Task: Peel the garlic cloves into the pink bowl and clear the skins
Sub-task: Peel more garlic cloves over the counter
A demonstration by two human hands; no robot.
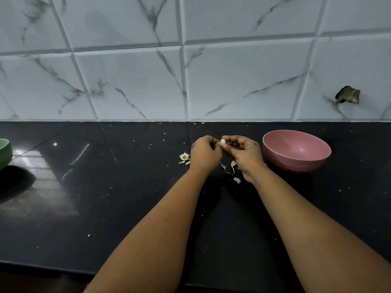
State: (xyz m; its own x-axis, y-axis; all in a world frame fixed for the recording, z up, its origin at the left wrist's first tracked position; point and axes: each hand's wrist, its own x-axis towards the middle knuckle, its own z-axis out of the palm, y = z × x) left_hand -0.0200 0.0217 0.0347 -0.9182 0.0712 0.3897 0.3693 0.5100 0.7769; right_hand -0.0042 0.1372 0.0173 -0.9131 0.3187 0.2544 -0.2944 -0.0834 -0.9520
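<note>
Garlic clove (222, 141) sits btwn both hands' fingertips, above the counter (105, 187). Left hand (204, 153) just left of the grip, right hand (245, 155) just right. Bowl (296, 150) further right, near right hand, on counter. Garlic root stub (184, 156) left of grip, beside left hand. Skins (233, 168) below grip, nearer the person. Second bowl (5, 153) far left at frame edge. Wall (190, 70) behind.

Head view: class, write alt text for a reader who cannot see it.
Both hands, the left hand and right hand, pinch one garlic clove above a black counter, beside an empty pink bowl on the right. Garlic skins and a garlic root stub lie beneath them.
</note>
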